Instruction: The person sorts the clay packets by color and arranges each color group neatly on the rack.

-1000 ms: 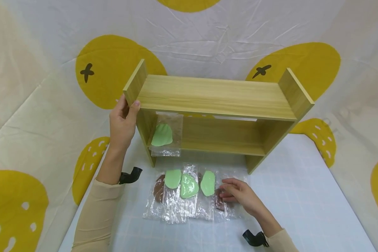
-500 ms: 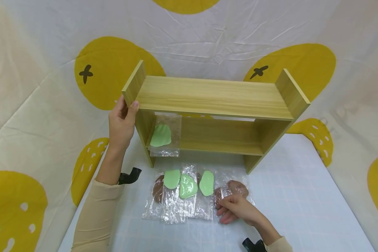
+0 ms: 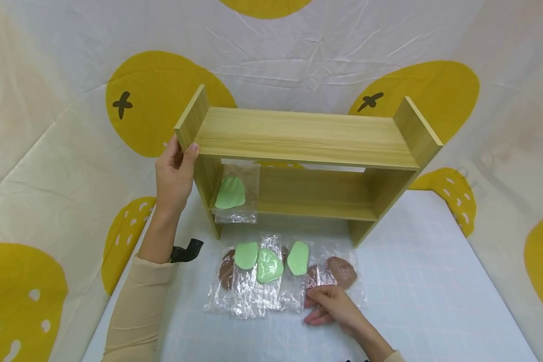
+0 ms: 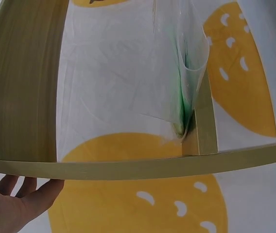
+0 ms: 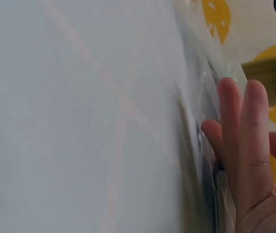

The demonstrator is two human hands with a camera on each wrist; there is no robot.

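Observation:
My left hand (image 3: 175, 176) grips the left side panel of a wooden shelf (image 3: 294, 136), thumb in front, just below the top board. In the left wrist view, the fingers (image 4: 43, 196) press against the panel's edge. A clear bag with a pale green flat piece (image 3: 231, 192) stands at the left of the middle board. Low over the table, my right hand (image 3: 337, 307) pinches the near edge of a clear plastic bag between thumb and index finger; its other fingers extend. By that hand lie a pale green flat piece (image 3: 298, 258) and a brown round piece (image 3: 342, 272), both bagged.
More clear bags overlap in a row before the shelf, with green pieces (image 3: 269, 266) and a brown piece (image 3: 227, 270) inside. A pale blue checked cloth (image 3: 434, 281) covers the table. Behind hangs a white curtain (image 3: 298, 60) with yellow shapes.
My right hand has drawn back toward me and left, uncovering the brown round piece, and now pinches a bag's edge. The nearby green piece has shifted slightly. My left hand keeps its grip.

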